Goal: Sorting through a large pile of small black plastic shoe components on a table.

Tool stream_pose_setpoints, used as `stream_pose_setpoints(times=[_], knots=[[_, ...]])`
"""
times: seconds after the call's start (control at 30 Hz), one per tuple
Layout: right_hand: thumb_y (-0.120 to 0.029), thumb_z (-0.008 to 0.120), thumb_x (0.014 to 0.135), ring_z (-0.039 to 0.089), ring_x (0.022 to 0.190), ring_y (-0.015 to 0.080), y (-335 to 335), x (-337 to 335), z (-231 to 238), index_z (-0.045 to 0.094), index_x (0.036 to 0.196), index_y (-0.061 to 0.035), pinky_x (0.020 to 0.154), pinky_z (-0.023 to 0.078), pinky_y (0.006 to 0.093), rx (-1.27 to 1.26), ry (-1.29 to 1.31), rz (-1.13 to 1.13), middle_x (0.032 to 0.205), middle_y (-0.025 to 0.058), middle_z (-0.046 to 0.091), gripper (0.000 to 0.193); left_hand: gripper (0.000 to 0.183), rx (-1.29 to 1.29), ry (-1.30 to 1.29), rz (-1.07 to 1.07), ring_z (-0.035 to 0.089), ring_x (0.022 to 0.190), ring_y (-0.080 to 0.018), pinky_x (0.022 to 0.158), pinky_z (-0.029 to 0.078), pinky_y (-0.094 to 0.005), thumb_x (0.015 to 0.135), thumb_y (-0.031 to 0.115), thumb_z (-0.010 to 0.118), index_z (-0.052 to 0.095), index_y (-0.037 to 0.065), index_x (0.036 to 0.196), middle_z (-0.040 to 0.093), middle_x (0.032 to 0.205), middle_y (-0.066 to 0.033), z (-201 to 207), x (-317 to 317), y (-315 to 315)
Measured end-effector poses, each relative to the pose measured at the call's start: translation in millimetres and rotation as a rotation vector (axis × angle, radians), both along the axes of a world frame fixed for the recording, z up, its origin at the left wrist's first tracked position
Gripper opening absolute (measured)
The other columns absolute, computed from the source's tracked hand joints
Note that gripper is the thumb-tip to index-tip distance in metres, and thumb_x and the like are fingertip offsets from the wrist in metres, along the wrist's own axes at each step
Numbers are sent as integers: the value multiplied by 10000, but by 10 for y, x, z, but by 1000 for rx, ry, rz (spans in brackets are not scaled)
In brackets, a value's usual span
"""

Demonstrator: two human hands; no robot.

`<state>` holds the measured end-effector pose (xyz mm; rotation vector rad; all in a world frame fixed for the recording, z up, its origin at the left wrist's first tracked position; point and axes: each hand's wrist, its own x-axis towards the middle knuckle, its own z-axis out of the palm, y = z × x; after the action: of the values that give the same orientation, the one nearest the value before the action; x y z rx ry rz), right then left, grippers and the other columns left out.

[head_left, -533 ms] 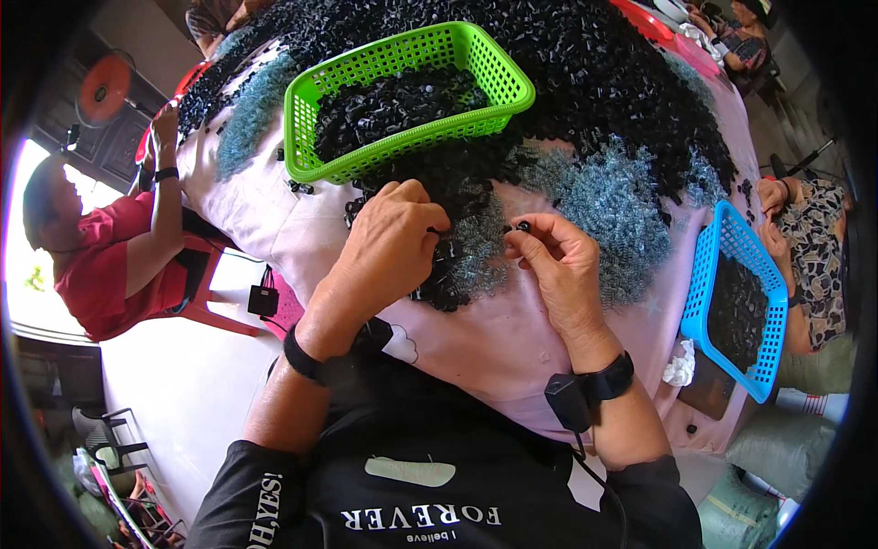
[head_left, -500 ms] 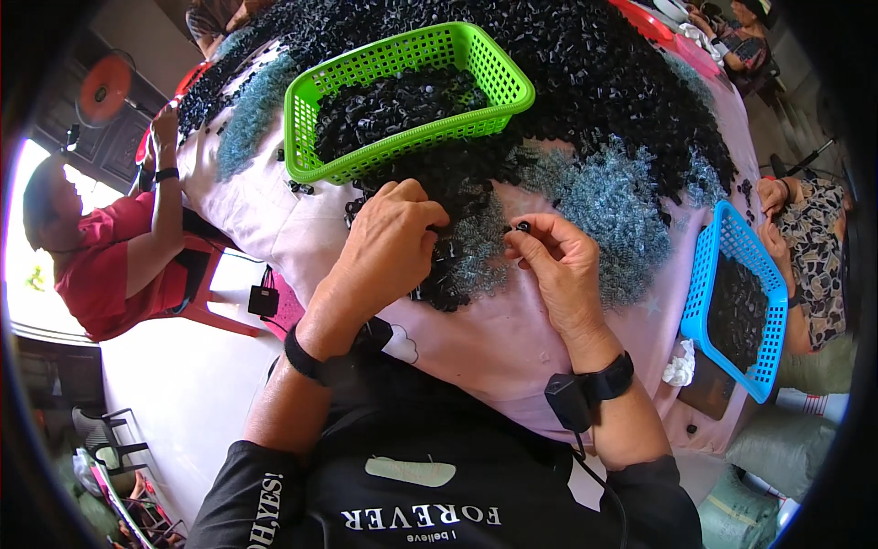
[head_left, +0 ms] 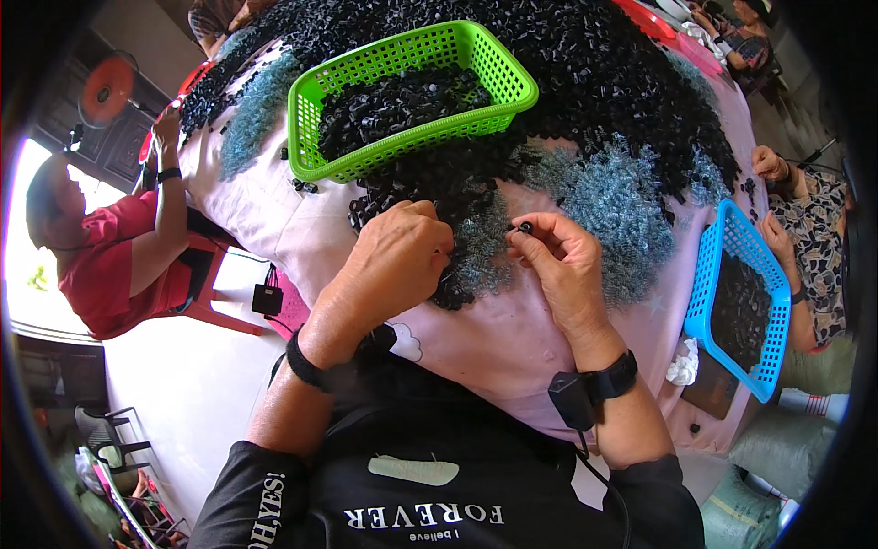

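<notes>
Between the thumb and fingers of my right hand (head_left: 567, 265) is a small black plastic part (head_left: 523, 228). My left hand (head_left: 400, 252) is curled closed a short way to its left, back of the hand up; whatever its fingertips hold is hidden. Under and beyond both hands lies a heap of black plastic parts (head_left: 402, 188). Small clear-bluish springs (head_left: 622, 215) are piled beyond my right hand, and a few more lie between the two hands. A green basket (head_left: 412, 151) holding more black parts stands on the heap just past my left hand.
A pink cloth (head_left: 466, 343) covers the table. At the right stands a blue basket (head_left: 692, 284) with black parts, beside a crumpled white tissue (head_left: 683, 362). A person in red (head_left: 119, 247) sits at the left; another person's hand (head_left: 777, 240) is near the blue basket.
My left hand has come down slightly toward me, its fingers curled tighter. My right hand keeps its pinch on the black part. The person at the right has raised one hand.
</notes>
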<state>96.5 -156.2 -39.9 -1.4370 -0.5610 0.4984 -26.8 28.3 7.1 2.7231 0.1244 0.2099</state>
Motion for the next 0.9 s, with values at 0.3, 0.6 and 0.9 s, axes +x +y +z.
stream_pose_setpoints(times=[0.3, 0.6, 0.9], knots=[[-34, 705, 918, 668, 764, 72, -9, -1, 19, 704, 1050, -7, 698, 540, 208, 3, 20, -4, 871, 7, 703, 134, 42, -31, -17, 55, 635, 871, -328, 738, 504, -415, 776, 42, 685, 677, 32, 816, 617, 852, -119, -36, 66, -59], [-15, 691, 921, 676, 769, 80, -7, 6, 30, 698, 1036, -6, 707, 555, 216, 0, 58, 29, 890, 18, 707, 116, 67, -192, -9, 112, 686, 750, -318, 657, 508, -390, 858, 33, 642, 640, 4, 919, 680, 795, -164, 47, 56, 90], [-21, 701, 919, 674, 764, 80, -4, 6, -14, 696, 1036, -3, 715, 558, 217, 45, 85, 31, 884, 17, 704, 119, 143, -33, -156, 150, 679, 756, -286, 674, 525, -362, 810, 5, 671, 660, 16, 952, 665, 813, -127, 108, -22, 162]])
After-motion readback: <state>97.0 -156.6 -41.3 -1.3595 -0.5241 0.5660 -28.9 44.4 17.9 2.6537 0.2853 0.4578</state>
